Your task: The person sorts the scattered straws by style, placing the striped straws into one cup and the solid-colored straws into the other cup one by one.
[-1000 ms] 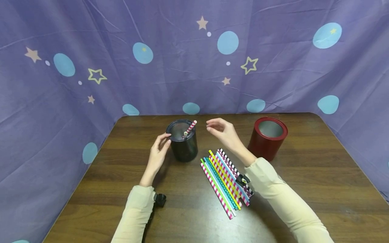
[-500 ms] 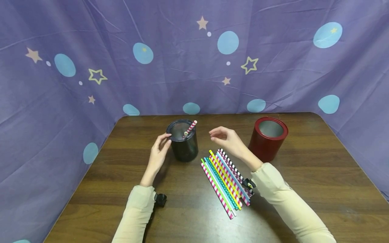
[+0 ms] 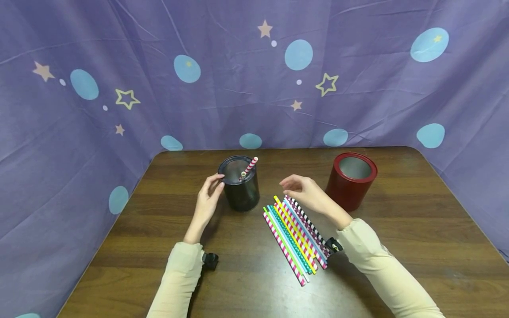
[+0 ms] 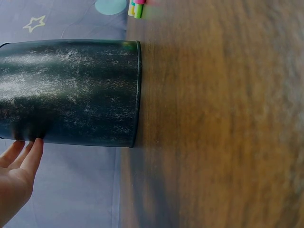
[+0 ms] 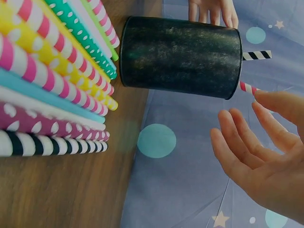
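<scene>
A black can (image 3: 242, 197) stands upright, with a red-and-white striped straw (image 3: 251, 164) leaning out of it. A second, black-and-white striped straw (image 5: 257, 55) also shows above its rim in the right wrist view. My left hand (image 3: 207, 199) touches the can's left side with its fingertips near the top, fingers nearly straight in the left wrist view (image 4: 18, 180). My right hand (image 3: 305, 193) holds nothing; its fingers are loosely bent, over the far end of a row of paper straws (image 3: 292, 240) in several colours and patterns.
A red can (image 3: 347, 194) stands upright to the right, behind my right wrist, and I see no straws in its mouth. Everything is on a brown wooden table (image 3: 417, 229). A purple curtain (image 3: 230, 79) with stars and dots hangs behind the table.
My right hand has moved right and toward me, away from the black can and over the straws' far end. The left hand stays at the can.
</scene>
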Demonstrator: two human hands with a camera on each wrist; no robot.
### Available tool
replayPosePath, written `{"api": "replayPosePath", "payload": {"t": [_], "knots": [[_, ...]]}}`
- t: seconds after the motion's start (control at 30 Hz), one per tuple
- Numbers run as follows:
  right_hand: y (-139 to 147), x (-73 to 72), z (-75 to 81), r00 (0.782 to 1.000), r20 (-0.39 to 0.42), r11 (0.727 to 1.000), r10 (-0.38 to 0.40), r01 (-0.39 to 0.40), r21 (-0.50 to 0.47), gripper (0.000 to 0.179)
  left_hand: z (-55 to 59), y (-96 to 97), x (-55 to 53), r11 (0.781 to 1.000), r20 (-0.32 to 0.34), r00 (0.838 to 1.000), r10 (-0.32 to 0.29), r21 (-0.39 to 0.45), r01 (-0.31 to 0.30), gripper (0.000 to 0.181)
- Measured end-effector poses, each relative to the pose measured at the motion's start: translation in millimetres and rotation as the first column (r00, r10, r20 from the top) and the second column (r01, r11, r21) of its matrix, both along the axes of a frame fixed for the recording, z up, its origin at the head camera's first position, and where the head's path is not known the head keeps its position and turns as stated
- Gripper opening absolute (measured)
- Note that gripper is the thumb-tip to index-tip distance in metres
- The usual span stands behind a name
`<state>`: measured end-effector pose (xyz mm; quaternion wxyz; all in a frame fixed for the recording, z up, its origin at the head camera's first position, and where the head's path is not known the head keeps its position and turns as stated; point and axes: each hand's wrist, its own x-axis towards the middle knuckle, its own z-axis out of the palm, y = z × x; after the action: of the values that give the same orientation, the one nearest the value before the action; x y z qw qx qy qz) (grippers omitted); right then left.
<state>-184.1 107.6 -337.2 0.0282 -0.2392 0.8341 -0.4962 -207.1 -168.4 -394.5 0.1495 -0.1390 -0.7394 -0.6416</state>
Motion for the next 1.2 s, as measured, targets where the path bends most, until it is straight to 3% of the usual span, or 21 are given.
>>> {"api": "replayPosePath", "payload": {"t": [0.27, 0.53, 1.2], "knots": [[10, -3.8, -11.7, 0.999, 0.001, 0.999, 0.036, -0.036, 0.026, 0.022, -0.9, 0.0, -0.9, 1.0, 0.006, 1.0, -0.001, 0.012, 0.001, 0.026], [24, -23.2, -48.5, 0.998, 0.012, 0.996, 0.055, -0.056, 0.072, 0.025, -1.6, -0.4, -1.9, 1.0, -0.004, 1.0, -0.004, 0.012, 0.004, 0.026], [41, -24.4, -70.6, 0.995, 0.051, 0.983, 0.083, -0.09, 0.158, 0.026, -0.9, -0.4, -0.6, 1.0, -0.001, 1.0, 0.006, 0.004, -0.006, 0.026]]}}
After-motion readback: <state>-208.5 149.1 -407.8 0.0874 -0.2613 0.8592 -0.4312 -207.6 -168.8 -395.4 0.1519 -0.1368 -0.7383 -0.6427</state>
